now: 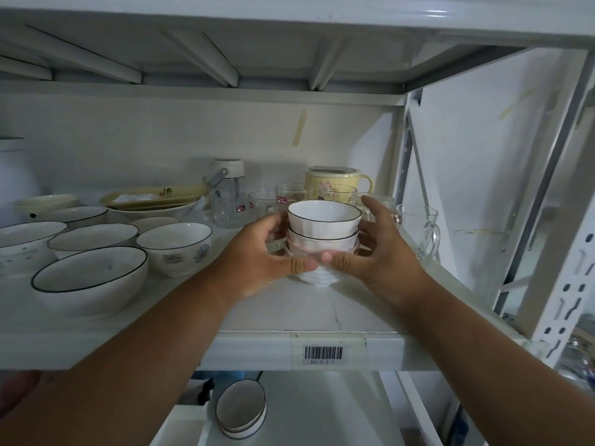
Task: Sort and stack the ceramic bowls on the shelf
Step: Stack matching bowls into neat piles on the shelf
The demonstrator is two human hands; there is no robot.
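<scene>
Fingers (pixel 273 230) of both hands curled round a stack of small bowls (pixel 323 239) sitting on the shelf (pixel 322 317)

Left hand (pixel 257 255) grips the stack from its left, right hand (pixel 376 252) from its right, thumbs nearly meeting at the front low down. Stack is white ceramic, the top bowl (pixel 324 217) has a thin dark rim line and faceted sides, the bottom one looks ribbed; can't tell exactly how many are nested. It stands right of centre on the white metal shelf, with clear glass mugs (pixel 418 230) and a yellow lidded cup (pixel 338 181) close behind. Off to the left are wider dark-rimmed bowls (pixel 90 278), spread out singly, plus one with a printed picture (pixel 175 247). Barcode label (pixel 323 354) is stuck on the shelf's front edge, small plates (pixel 241 412) are stacked on the level below, and a plain white wall sits behind
</scene>
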